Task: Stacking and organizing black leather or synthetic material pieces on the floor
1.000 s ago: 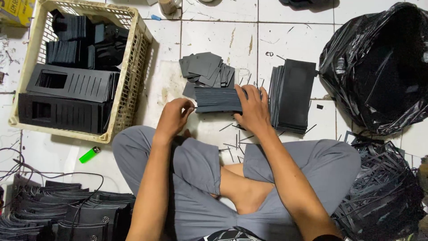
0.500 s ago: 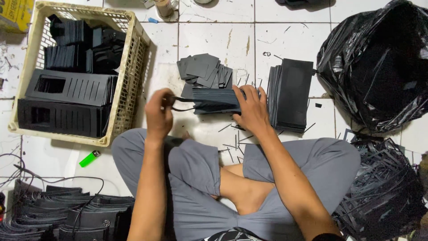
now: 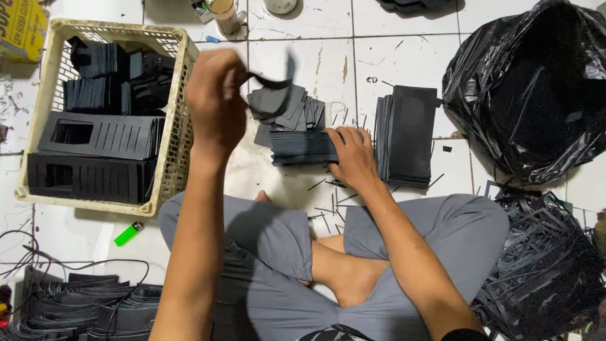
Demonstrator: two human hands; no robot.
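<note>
The strip [image 3: 273,81] in the left hand [image 3: 216,104] is black, as is the stack [image 3: 303,147] under the right hand [image 3: 353,158]. The sheets [image 3: 410,136] beside it are black too. The crate [image 3: 170,158] is cream with an open lattice pattern and holds black slotted panels [image 3: 95,136]. The bag [image 3: 530,95] is glossy black. The trousers [image 3: 271,233] are plain grey, the lighter [image 3: 128,234] bright green, the tiles [image 3: 391,57] white with dark grout lines.

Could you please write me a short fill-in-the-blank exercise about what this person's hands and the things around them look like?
1. The left hand is raised and pinches a thin black ____.
2. The right hand presses on a stack of black sheets lying on the tiled ____.
3. Near the person's knee lies a ____ lighter.
4. The plastic crate holding black die-cut pieces is on the person's ____ side.

Missing words: strip; floor; green; left
</note>
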